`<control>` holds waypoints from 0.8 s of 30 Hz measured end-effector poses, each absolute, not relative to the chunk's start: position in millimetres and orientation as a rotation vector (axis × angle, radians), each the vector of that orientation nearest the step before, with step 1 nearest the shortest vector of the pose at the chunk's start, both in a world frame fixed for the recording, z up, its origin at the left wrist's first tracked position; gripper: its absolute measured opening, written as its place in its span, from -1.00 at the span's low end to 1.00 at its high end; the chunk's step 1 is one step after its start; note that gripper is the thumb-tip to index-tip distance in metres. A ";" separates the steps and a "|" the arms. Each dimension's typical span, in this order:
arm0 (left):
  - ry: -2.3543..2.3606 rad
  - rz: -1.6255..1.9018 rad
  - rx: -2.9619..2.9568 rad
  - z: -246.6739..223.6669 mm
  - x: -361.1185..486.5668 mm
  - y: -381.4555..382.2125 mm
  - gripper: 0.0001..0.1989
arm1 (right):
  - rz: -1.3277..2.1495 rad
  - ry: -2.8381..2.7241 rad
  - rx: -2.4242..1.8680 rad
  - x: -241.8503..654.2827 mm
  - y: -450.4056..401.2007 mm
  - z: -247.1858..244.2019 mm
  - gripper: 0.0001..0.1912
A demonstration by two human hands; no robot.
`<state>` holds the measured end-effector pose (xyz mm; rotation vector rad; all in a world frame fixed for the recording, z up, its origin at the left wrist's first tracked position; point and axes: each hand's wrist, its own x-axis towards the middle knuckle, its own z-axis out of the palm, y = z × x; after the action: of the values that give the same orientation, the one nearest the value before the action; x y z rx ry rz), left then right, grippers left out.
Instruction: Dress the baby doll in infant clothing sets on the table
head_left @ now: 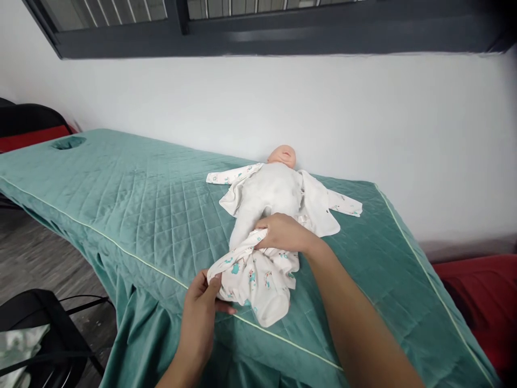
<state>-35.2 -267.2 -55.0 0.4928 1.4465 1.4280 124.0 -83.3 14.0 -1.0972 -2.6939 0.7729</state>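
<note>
A baby doll [272, 188] with a white cloth body lies on its back on the green quilted bed, its head toward the wall. Spread open beneath it is a white printed baby jacket [321, 207], the sleeves stretched to both sides. White baby pants [254, 277] with a teal animal print cover the lower part of the doll's legs. My left hand [204, 296] pinches the pants' edge on the left side. Around the waistband at the doll's legs, my right hand [280, 233] is closed on the cloth; its fingertips are partly hidden.
The green bed [161, 199] has a face hole [68, 142] at its far left end. A white wall [242, 102] with a dark window frame stands behind. Red seating [480, 302] is at the right; a black chair [44, 334] with cloth on it stands lower left.
</note>
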 end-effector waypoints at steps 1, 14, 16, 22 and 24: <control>1.470 1.396 0.507 -55.1 -36.1 -264.0 -0.65 | 0.778 -2.689 -1.095 124.0 -83.6 14.3 -0.74; 1.417 1.195 1.029 -49.9 -54.0 -237.7 -0.71 | 0.979 -2.561 -1.025 132.1 -76.3 9.9 -0.86; 1.489 1.222 1.123 -53.0 -56.0 -227.2 -0.75 | 1.028 -2.522 -1.009 132.9 -75.9 10.0 -0.85; 1.668 1.338 1.482 -58.0 -67.6 -183.6 -0.83 | 1.106 -2.424 -1.024 133.9 -78.4 12.2 -0.75; 1.614 1.338 1.585 -58.7 -72.3 -168.5 -0.83 | 1.120 -2.411 -1.022 133.8 -79.6 13.1 -0.75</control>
<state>-72.3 -168.5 -58.7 1.5850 1.6142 1.3380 133.8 -79.6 13.1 -1.0217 -2.4113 1.1195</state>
